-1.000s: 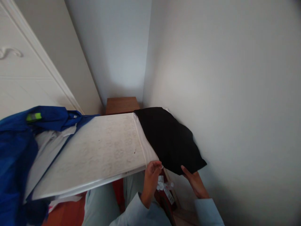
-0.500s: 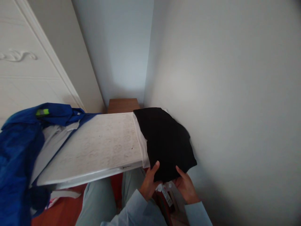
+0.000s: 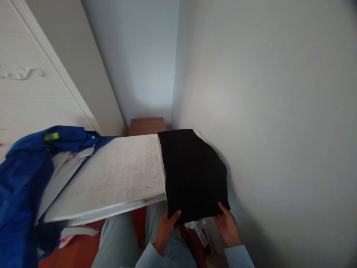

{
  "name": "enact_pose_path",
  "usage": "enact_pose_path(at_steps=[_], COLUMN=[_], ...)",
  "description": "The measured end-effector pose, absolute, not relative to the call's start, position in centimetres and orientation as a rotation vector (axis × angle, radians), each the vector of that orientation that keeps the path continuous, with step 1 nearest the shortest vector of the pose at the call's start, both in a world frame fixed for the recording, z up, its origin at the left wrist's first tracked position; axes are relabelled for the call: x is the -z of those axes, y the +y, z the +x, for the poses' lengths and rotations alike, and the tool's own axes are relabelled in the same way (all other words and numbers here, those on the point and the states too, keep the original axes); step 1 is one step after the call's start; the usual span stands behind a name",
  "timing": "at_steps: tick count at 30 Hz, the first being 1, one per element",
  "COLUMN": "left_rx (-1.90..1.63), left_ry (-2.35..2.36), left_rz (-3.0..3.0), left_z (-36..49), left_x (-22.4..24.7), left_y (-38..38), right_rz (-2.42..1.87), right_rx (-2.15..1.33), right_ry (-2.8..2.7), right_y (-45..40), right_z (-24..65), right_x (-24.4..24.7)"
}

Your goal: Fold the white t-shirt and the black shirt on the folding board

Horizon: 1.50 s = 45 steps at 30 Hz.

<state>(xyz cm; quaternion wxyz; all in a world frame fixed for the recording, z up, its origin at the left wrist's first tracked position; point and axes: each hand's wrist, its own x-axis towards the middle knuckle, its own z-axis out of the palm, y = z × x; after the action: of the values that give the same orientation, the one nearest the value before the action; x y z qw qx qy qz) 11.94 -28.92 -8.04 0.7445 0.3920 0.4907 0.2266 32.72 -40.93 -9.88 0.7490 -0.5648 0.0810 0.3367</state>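
Note:
A black cloth (image 3: pixel 195 175) lies spread over the right end of a white padded board (image 3: pixel 125 171), with a strip of white fabric showing along its left side. My left hand (image 3: pixel 166 227) pinches its near left corner, thumb on top and fingers underneath. At the near right corner my right hand (image 3: pixel 227 225) grips the edge in the same way. Between the hands, the near edge hangs just past the board's end. What kind of garment the cloth is, I cannot tell.
A blue jacket (image 3: pixel 25 178) with a grey lining drapes over the board's left end. Behind stands a brown wooden box (image 3: pixel 147 125). A pale wall (image 3: pixel 267 111) runs close on the right, and a white cabinet (image 3: pixel 41 85) rises at the left. Below, small items with a white label (image 3: pixel 201 236) show.
Both hands have moved apart to the near corners of the black cloth and slightly toward me. The cloth is now flatter and covers more of the white fabric strip.

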Motion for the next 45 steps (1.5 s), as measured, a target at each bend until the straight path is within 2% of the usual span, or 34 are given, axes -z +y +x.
enact_pose_path(at_steps=[4, 8, 13, 17, 20, 23, 25, 30, 35, 45], left_rx=[-0.613, -0.693, -0.989, -1.067, -0.829, -0.466, -0.371, -0.446, -0.465, -0.683], left_ry=[0.998, 1.065, 1.245, 0.894, 0.634, 0.625, 0.631, 0.634, 0.636, 0.675], left_rz=[1.025, 1.188, 1.584, 2.052, 2.472, 2.78, 2.857, 2.846, 2.809, 2.699], left_z=[11.9, 10.7, 10.1, 13.8, 17.4, 19.2, 19.1, 18.1, 18.1, 18.3], left_x=[9.7, 9.1, 4.9, 0.9, 0.5, 2.1, 3.4, 4.8, 4.6, 5.0], left_y=[-27.9, -27.3, -26.0, -20.5, -15.0, -11.4, -10.6, -11.1, -11.2, -10.9], right_rz=[-1.382, -1.708, -1.74, -1.605, -1.61, -1.753, -1.924, -2.228, -2.215, -2.086], right_rx=[-0.618, -0.259, -0.158, -0.138, -0.109, -0.087, -0.091, -0.146, -0.088, 0.016], right_ry=[0.1, -0.047, -0.59, -1.16, -1.535, -1.87, -2.005, -2.06, -2.058, -2.17], right_y=[-41.4, -40.9, -35.9, -26.3, -17.7, -10.4, -7.1, -3.5, -2.8, 0.9], right_z=[33.4, 34.9, 36.2, 37.8, 38.8, 39.1, 39.2, 40.7, 42.2, 40.2], right_x=[10.4, 7.1, 0.4, -2.6, -2.4, -1.1, 0.0, 3.0, 4.4, 3.3])
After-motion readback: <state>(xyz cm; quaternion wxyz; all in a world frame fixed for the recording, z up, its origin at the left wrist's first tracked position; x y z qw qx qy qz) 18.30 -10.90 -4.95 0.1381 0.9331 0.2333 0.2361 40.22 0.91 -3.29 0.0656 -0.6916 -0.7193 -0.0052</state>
